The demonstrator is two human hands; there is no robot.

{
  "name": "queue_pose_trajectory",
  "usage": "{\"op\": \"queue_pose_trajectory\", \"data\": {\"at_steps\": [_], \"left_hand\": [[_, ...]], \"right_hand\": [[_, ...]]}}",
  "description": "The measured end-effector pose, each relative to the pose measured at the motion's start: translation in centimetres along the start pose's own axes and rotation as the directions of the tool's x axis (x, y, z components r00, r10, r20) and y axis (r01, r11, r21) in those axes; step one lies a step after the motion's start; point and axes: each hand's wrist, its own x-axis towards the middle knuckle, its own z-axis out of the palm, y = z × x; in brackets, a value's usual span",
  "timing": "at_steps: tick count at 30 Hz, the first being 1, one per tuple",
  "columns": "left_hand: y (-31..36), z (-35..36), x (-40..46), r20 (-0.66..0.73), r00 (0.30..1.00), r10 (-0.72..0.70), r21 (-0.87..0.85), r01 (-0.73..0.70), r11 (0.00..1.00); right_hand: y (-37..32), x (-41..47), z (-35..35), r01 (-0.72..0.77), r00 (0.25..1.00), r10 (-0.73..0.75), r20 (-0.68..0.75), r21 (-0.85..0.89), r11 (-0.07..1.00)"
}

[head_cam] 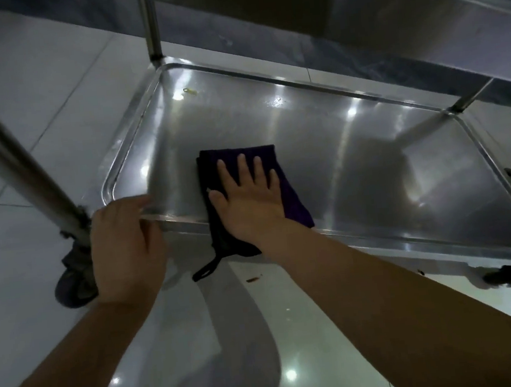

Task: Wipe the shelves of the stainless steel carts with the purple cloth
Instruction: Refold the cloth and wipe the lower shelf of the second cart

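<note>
Purple cloth [290,196]: one, dark, folded, being draped over the shelf's near edge.
Right hand [248,197]: being pressed flat, fingers spread.
Left hand [124,237]: being curled round shelf [370,163] rim.

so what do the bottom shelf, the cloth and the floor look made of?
Shelf: looks like stainless steel, brushed but glossy; it mirrors lamp spots and shadows.
Cloth: soft woven fabric, maybe microfibre; dark purple, matte, folded, with a loop hanging off the edge.
Floor: probably glazed tile; pale, shiny, with grout lines.

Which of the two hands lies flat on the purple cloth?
The right hand, fingers spread on the purple cloth; the left hand holds the shelf rim.
</note>
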Motion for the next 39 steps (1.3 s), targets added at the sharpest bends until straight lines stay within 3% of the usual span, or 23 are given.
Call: {"op": "queue_pose_trajectory", "data": {"at_steps": [5, 10, 17, 24, 29, 34, 39], "left_hand": [[-1.8, -1.8, -2.5, 0.103, 0.991, 0.089, 0.122, -0.101, 0.987], [-2.5, -2.1, -2.6, 0.143, 0.971, 0.193, 0.234, -0.222, 0.946], [-3.4, -1.7, -2.8, 0.134, 0.931, 0.341, 0.297, -0.366, 0.882], [-2.5, -1.2, -3.7, 0.117, 0.958, 0.263, 0.218, -0.283, 0.934], [-1.9, -1.1, -3.9, 0.108, 0.966, 0.234, 0.195, -0.251, 0.948], [-1.9, -1.3, -3.6, 0.098, 0.979, 0.177, 0.165, -0.191, 0.968], [-2.6, -2.1, -3.1, 0.133, 0.969, 0.206, 0.111, -0.221, 0.969]], "right_hand": [[-3.1, -1.3, 0.3, 0.287, 0.958, -0.287, -0.002, -0.008, 0.958], [1.1, -4.5, 0.0, 0.382, 0.921, -0.390, -0.018, -0.168, 0.909], [12.1, -9.5, -0.4, 0.266, 0.961, -0.275, -0.006, -0.233, 0.936], [19.4, -14.7, -0.7, 0.008, 0.994, -0.027, -0.105, -0.180, 0.984], [17.1, -14.8, -0.3, -0.061, 0.992, 0.044, -0.115, -0.153, 0.986], [10.8, -11.6, -0.4, 0.103, 0.992, -0.113, -0.051, -0.169, 0.980], [2.4, -6.6, -0.2, 0.247, 0.966, -0.254, -0.043, -0.118, 0.962]]}}
